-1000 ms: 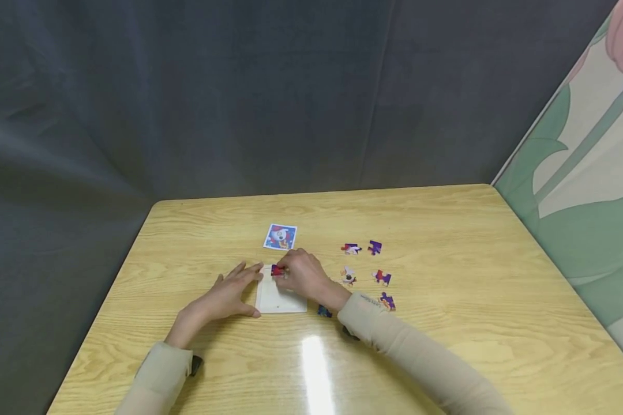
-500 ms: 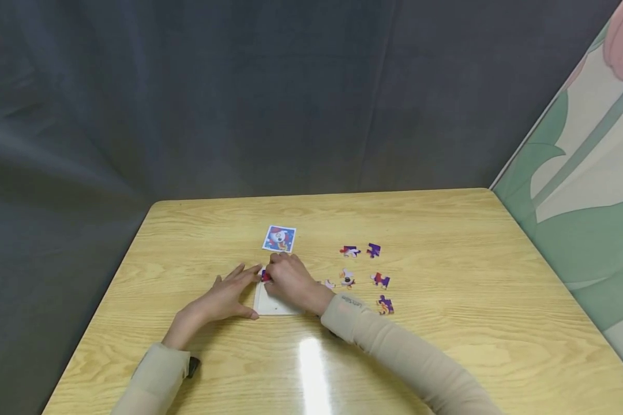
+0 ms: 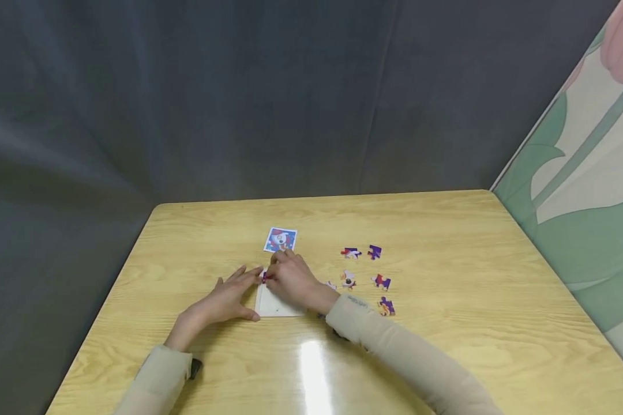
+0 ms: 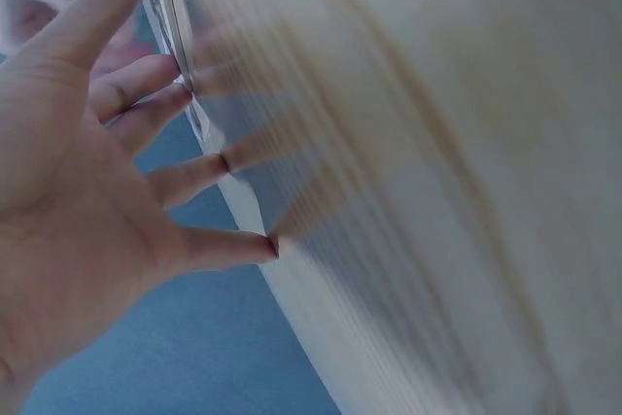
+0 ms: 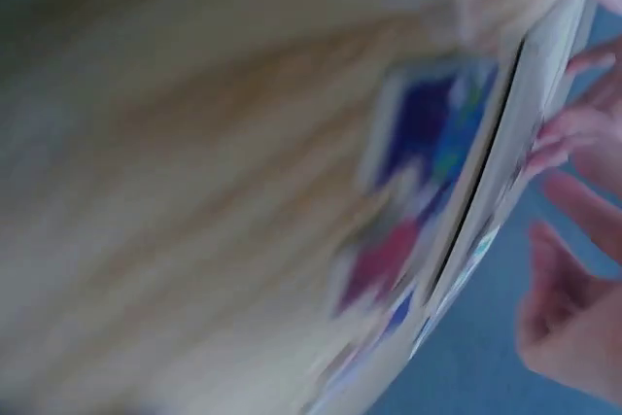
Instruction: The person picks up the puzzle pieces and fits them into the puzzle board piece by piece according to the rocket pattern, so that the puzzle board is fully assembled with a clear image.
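Note:
A white puzzle tray lies flat on the table. Over its far left corner, my right hand pinches a small red-purple puzzle piece, mostly hidden by the fingers. My left hand steadies the tray's left side, its fingers spread along the edge and its thumb by the near left corner. In the left wrist view the outstretched fingers of the left hand touch down at their tips. The right hand sits at the lower right of the right wrist view, its held piece out of sight there.
Just beyond the tray lies a square picture card. To the right are scattered several puzzle pieces, among them a purple one, a white one and a purple-orange one. Others are partly covered by the right forearm.
My right hand has brought the puzzle piece leftward across the tray into its far left corner. The left hand stays at the tray's left side.

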A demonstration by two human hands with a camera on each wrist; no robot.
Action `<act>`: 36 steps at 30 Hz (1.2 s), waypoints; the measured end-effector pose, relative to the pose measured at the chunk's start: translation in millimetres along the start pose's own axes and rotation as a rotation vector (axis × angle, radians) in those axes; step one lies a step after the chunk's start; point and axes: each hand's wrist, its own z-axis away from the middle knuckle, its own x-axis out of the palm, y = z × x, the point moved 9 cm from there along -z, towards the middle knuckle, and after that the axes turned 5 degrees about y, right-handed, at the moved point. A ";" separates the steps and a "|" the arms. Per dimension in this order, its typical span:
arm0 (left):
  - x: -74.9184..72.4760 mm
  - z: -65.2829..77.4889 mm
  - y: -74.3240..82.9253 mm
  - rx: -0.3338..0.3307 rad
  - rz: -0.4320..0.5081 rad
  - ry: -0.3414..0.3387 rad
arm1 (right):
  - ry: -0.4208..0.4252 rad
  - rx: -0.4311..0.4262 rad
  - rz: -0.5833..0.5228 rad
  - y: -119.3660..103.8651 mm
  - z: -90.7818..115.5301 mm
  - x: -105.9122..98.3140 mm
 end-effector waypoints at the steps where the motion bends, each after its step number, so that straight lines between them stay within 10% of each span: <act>1: 1.9 0.5 -0.3 -0.001 0.000 -0.003 | 0.032 0.001 -0.024 4.4 1.1 -5.1; 9: 2.0 1.8 -3.2 -0.029 -0.002 0.009 | 0.252 0.036 -0.147 76.9 26.5 -63.1; 19: -4.7 -1.0 0.1 -0.025 -0.003 0.009 | 0.144 0.227 -0.178 173.0 80.6 -76.1; 36: -0.5 0.8 1.5 -0.030 -0.002 0.002 | 0.132 0.191 -0.180 176.2 82.5 -69.9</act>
